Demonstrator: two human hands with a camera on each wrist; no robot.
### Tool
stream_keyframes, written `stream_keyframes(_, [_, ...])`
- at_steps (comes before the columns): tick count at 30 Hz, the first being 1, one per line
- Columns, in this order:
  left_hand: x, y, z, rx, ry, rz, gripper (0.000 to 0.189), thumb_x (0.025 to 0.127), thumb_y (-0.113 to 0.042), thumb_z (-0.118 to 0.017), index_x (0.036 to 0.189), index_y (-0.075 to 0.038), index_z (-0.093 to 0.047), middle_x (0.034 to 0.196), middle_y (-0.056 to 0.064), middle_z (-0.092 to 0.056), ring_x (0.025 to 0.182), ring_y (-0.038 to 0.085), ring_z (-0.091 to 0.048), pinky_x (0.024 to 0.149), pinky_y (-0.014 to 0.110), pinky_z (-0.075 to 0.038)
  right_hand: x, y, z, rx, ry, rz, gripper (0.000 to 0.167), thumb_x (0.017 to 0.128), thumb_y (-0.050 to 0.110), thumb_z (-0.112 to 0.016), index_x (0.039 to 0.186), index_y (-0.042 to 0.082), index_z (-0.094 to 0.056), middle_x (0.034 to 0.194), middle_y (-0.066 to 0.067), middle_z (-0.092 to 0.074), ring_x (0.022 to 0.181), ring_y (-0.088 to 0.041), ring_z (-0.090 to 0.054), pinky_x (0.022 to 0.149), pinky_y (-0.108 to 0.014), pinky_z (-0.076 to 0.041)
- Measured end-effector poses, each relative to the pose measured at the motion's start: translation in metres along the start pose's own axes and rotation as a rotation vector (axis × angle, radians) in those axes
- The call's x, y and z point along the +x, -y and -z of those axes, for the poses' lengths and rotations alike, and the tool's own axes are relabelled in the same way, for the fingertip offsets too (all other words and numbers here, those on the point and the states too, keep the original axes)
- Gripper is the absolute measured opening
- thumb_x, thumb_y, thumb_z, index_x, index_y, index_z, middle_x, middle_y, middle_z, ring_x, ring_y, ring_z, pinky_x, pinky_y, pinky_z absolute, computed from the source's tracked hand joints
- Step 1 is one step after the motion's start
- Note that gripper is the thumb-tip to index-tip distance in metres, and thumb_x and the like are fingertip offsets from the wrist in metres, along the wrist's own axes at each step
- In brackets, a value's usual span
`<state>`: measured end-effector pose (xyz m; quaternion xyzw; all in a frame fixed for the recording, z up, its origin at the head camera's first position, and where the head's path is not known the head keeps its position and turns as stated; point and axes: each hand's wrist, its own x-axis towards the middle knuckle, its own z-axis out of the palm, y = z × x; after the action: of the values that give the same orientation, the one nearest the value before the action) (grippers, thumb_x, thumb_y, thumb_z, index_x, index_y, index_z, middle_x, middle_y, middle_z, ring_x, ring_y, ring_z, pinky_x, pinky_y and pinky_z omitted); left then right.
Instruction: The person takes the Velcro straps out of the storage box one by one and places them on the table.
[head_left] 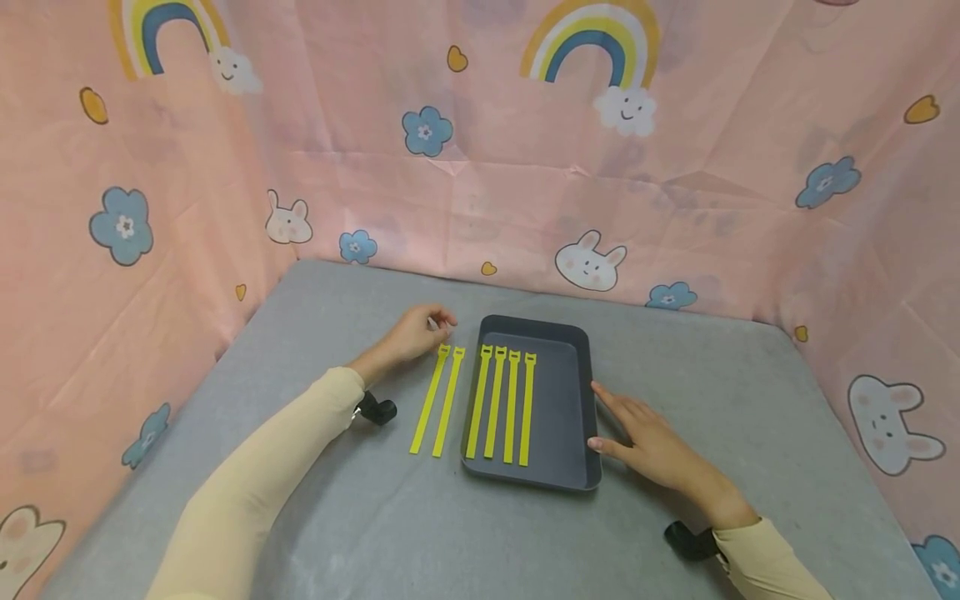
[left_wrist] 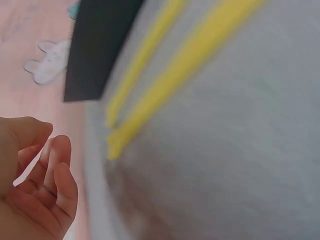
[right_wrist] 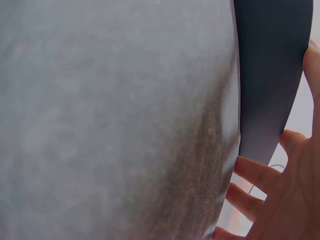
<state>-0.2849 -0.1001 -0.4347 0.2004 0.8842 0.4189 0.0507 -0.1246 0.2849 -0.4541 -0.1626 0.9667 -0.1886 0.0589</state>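
A dark grey rectangular tray [head_left: 559,408] lies on the table, and several yellow cable straps [head_left: 512,408] are lined up side by side along its left half. Just left of the tray, two more yellow straps [head_left: 427,408] lie on the tabletop, their slotted heads pointing away from me. My left hand [head_left: 420,332] hovers by those heads, fingers loosely bent and nothing between them; the left wrist view shows a gap between thumb and fingertips. On the other side, my right hand [head_left: 652,437] touches the tray's right wall with extended thumb and fingers, as the tray's dark side [right_wrist: 272,75] shows up close.
A grey cloth-like surface covers the table [head_left: 337,500]. Pink patterned curtains [head_left: 480,183] enclose its back, left and right sides. A black wrist camera [head_left: 377,408] sits under the left wrist, another black camera [head_left: 690,542] by the right.
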Motion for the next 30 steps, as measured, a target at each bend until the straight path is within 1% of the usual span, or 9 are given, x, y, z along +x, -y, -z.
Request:
stream_keyframes(3, [0.003, -0.013, 0.002, 0.010, -0.011, -0.040, 0.021, 0.096, -0.013, -0.060, 0.114, -0.003, -0.068, 0.097, 0.008, -0.065, 0.070, 0.018, -0.057, 0.062, 0.024, -0.048, 0.000, 0.000, 0.000, 0.001, -0.002, 0.003, 0.082, 0.094, 0.058, -0.055, 0.160, 0.031, -0.014, 0.158, -0.020, -0.035, 0.142, -0.049, -0.034, 0.106, -0.075, -0.026])
stream_keyframes(6, [0.008, -0.025, 0.001, 0.005, -0.001, -0.086, 0.021, 0.097, -0.014, -0.061, 0.114, -0.004, -0.068, 0.096, 0.008, -0.065, 0.071, 0.022, -0.062, 0.061, 0.025, -0.051, 0.000, -0.001, 0.000, 0.000, -0.005, 0.005, 0.082, 0.094, 0.058, -0.055, 0.160, 0.031, -0.014, 0.157, -0.020, -0.035, 0.142, -0.049, -0.034, 0.106, -0.074, -0.026])
stream_keyframes(11, [0.016, -0.047, -0.004, -0.007, 0.050, -0.154, 0.022, 0.097, -0.014, -0.061, 0.115, -0.003, -0.067, 0.098, 0.008, -0.066, 0.073, 0.024, -0.063, 0.061, 0.025, -0.049, 0.000, -0.001, 0.000, 0.001, -0.009, 0.006, 0.082, 0.094, 0.058, -0.056, 0.160, 0.031, -0.014, 0.157, -0.021, -0.036, 0.141, -0.049, -0.035, 0.107, -0.074, -0.026])
stream_keyframes(14, [0.022, -0.061, -0.010, -0.014, 0.082, -0.191, 0.022, 0.097, -0.014, -0.061, 0.115, -0.003, -0.067, 0.098, 0.009, -0.066, 0.075, 0.028, -0.063, 0.061, 0.024, -0.048, 0.000, -0.001, 0.001, 0.002, -0.006, 0.004, 0.082, 0.095, 0.058, -0.055, 0.160, 0.032, -0.014, 0.157, -0.021, -0.036, 0.141, -0.049, -0.034, 0.107, -0.074, -0.026])
stream_keyframes(17, [0.029, -0.073, -0.017, -0.014, 0.094, -0.225, 0.018, 0.098, -0.014, -0.061, 0.113, -0.006, -0.067, 0.098, 0.007, -0.065, 0.075, 0.028, -0.064, 0.063, 0.023, -0.050, -0.001, 0.000, 0.002, 0.001, -0.001, 0.004, 0.081, 0.095, 0.058, -0.055, 0.160, 0.031, -0.014, 0.157, -0.022, -0.036, 0.141, -0.050, -0.034, 0.106, -0.074, -0.026])
stream_keyframes(20, [0.036, -0.084, -0.026, -0.020, 0.104, -0.256, 0.016, 0.097, -0.013, -0.062, 0.112, -0.009, -0.067, 0.098, 0.007, -0.065, 0.074, 0.021, -0.064, 0.065, 0.023, -0.052, 0.000, 0.001, 0.002, -0.001, 0.003, 0.003, 0.081, 0.095, 0.058, -0.055, 0.160, 0.031, -0.014, 0.157, -0.022, -0.036, 0.141, -0.050, -0.035, 0.106, -0.075, -0.027])
stream_keyframes(23, [0.042, -0.091, -0.034, -0.020, 0.117, -0.281, 0.016, 0.097, -0.013, -0.062, 0.111, -0.010, -0.068, 0.100, 0.007, -0.066, 0.076, 0.016, -0.062, 0.069, 0.023, -0.052, 0.000, 0.002, 0.002, 0.000, 0.006, 0.001, 0.081, 0.095, 0.058, -0.054, 0.160, 0.030, -0.015, 0.157, -0.021, -0.036, 0.141, -0.050, -0.035, 0.106, -0.074, -0.027])
stream_keyframes(25, [0.045, -0.093, -0.039, -0.010, 0.131, -0.292, 0.018, 0.097, -0.014, -0.063, 0.112, -0.008, -0.069, 0.102, 0.007, -0.066, 0.080, 0.015, -0.061, 0.073, 0.023, -0.052, 0.000, 0.002, 0.002, 0.002, 0.007, 0.000, 0.081, 0.095, 0.059, -0.054, 0.160, 0.030, -0.015, 0.157, -0.021, -0.036, 0.141, -0.050, -0.035, 0.106, -0.074, -0.027])
stream_keyframes(30, [0.051, -0.093, -0.052, 0.046, 0.171, -0.285, 0.020, 0.097, -0.016, -0.063, 0.114, -0.007, -0.069, 0.104, 0.006, -0.068, 0.089, 0.016, -0.062, 0.081, 0.022, -0.052, 0.000, 0.002, 0.002, 0.006, 0.009, -0.001, 0.081, 0.095, 0.058, -0.055, 0.160, 0.030, -0.014, 0.156, -0.022, -0.036, 0.141, -0.050, -0.035, 0.105, -0.075, -0.027])
